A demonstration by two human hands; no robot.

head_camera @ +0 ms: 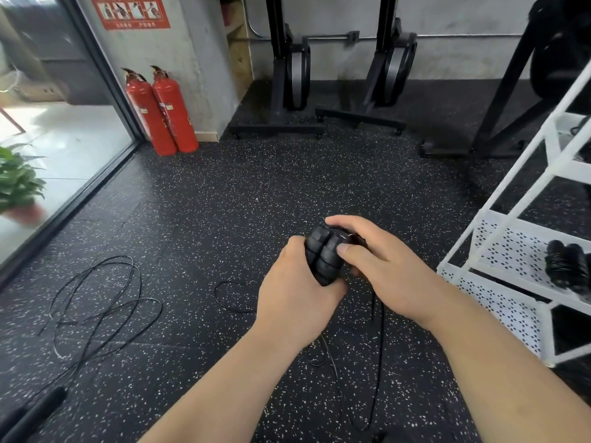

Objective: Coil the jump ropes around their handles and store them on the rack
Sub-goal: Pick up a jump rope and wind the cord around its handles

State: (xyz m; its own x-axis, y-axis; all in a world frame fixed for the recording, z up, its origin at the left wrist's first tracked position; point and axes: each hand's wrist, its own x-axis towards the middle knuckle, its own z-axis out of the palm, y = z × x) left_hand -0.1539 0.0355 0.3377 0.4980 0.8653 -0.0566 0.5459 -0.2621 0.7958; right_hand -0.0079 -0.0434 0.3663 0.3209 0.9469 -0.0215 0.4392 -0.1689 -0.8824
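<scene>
The left hand (297,292) and right hand (377,266) both grip the paired black handles (323,254), while the white rack (499,251) holds one coiled jump rope (567,266) on a perforated shelf.

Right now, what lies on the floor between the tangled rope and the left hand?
In the head view, one small loop of black cord on speckled floor.

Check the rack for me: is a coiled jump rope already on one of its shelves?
Yes, a black coiled jump rope lies on a perforated shelf of the white rack, at the right of the head view.
</scene>
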